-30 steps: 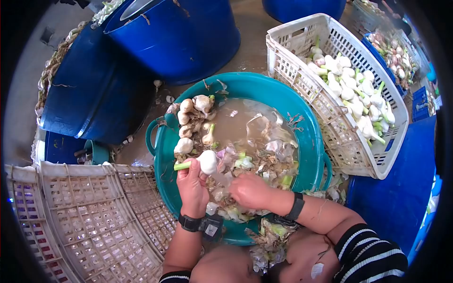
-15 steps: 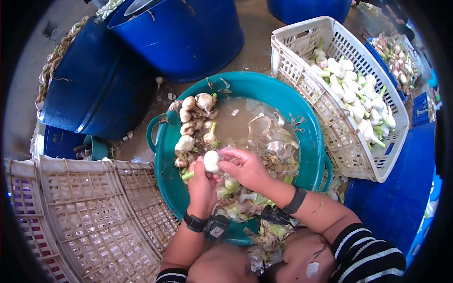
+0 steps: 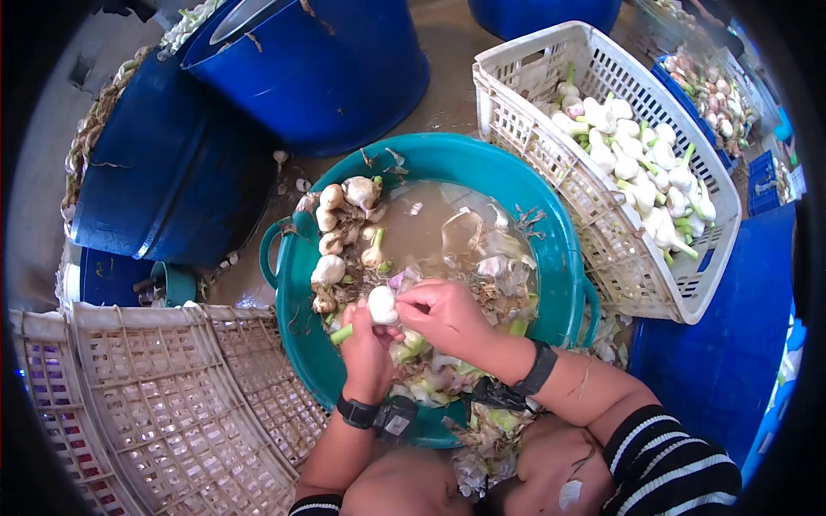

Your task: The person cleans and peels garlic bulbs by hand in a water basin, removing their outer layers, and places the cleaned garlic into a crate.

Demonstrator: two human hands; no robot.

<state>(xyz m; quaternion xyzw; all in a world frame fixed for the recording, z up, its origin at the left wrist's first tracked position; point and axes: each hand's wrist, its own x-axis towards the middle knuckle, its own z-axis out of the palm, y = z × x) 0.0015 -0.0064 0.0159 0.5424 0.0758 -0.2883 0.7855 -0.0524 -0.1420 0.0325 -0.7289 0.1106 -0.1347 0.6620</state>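
A white garlic bulb (image 3: 383, 305) with a short green stem is held over a green tub (image 3: 301, 344). My left hand (image 3: 367, 348) is closed around it, the stem sticking out to the left. My right hand (image 3: 440, 314) pinches at the bulb's right side with thumb and fingers; whatever lies between the fingertips is too small to make out. Below both hands, wet peelings (image 3: 430, 378) lie in the tub. Unpeeled garlic bulbs (image 3: 328, 270) are piled along its left inner side, next to murky water (image 3: 422, 225).
At the right stands a white crate (image 3: 594, 236) holding peeled garlic (image 3: 641, 159). Another pale crate (image 3: 159, 387) is at the lower left. Blue barrels (image 3: 344, 77) stand behind the tub, and a blue surface (image 3: 705, 344) lies at the right.
My right hand has risen from the peelings to the bulb and now pinches its side. The left hand still holds the bulb, slightly lower and farther right than at first.
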